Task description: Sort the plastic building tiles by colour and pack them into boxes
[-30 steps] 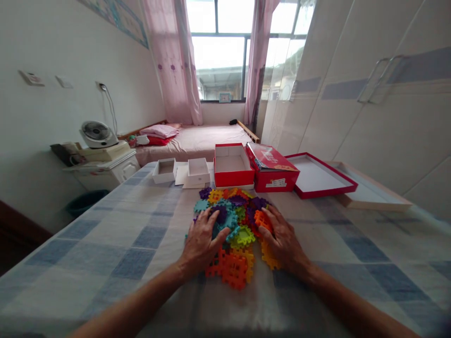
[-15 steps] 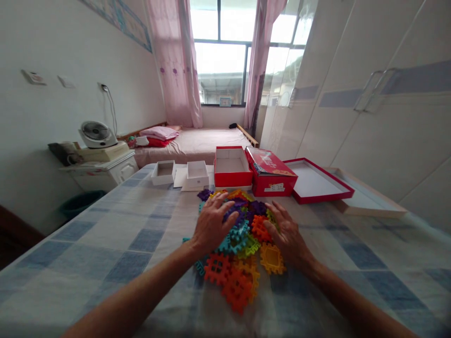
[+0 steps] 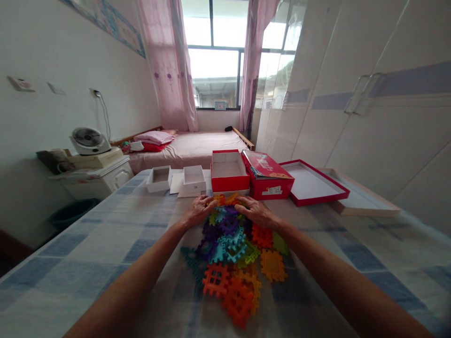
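Observation:
A pile of plastic interlocking building pieces [image 3: 230, 225] in purple, turquoise, green, yellow and orange lies on the table before me. My left hand [image 3: 198, 211] rests at the pile's far left edge, fingers extended and bent over the outermost pieces. Opposite it, my right hand [image 3: 259, 212] lies against the far right edge, its fingers pointing inward. Between the two hands sit some orange pieces [image 3: 227, 199]; neither hand is closed round one. Closer to me are a red-orange lattice piece [image 3: 238, 300] and a yellow-orange square piece [image 3: 274, 265].
Beyond the pile stand an open red box [image 3: 230, 183], a red printed box [image 3: 269, 188] and two small white boxes [image 3: 160, 179]. A shallow red-rimmed lid [image 3: 313, 183] and a pale tray [image 3: 366, 199] lie at the right. Blue-and-white checked cloth [image 3: 141, 244] covers the table.
Both hands have moved away from me to the far end of the pile and closer together. Some pieces at the far end have shifted. The view has turned slightly right.

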The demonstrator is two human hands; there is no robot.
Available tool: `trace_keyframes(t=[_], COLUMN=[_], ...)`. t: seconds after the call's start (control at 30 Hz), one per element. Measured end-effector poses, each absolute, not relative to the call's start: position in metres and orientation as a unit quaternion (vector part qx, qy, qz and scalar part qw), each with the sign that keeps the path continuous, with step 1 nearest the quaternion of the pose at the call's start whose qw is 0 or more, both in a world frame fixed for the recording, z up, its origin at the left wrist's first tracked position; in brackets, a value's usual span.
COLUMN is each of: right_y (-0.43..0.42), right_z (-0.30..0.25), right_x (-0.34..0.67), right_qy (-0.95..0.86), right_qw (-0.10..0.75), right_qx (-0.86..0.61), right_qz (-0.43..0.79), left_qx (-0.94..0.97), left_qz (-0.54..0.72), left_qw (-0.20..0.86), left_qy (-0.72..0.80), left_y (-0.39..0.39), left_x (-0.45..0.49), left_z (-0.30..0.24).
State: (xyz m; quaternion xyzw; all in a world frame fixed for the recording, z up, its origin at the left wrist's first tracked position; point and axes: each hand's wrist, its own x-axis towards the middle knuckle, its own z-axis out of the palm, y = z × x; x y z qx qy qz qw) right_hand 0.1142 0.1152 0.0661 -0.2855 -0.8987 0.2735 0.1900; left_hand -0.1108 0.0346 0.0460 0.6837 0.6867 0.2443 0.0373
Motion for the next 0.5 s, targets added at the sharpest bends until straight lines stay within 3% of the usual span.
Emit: trace_keyframes(t=[0.23,0.5], right_y=[0.095,0.047], right_z=[0.078,0.072], right_x=[0.163,0.232], right_qy=[-0.904,-0.93], right_qw=[0.206,0.124], right_qx=[-0.287,-0.286], right_qz=[0.241,0.198], left_qx=[0.7,0.825], left_qz=[0.255,0.135], left_qw=[0.042,0.084], left_qy=[0.665,0.542], left_y=[-0.021,-0.095], left_x=[-0.09,-0.082], left_z=[0.057,0.057])
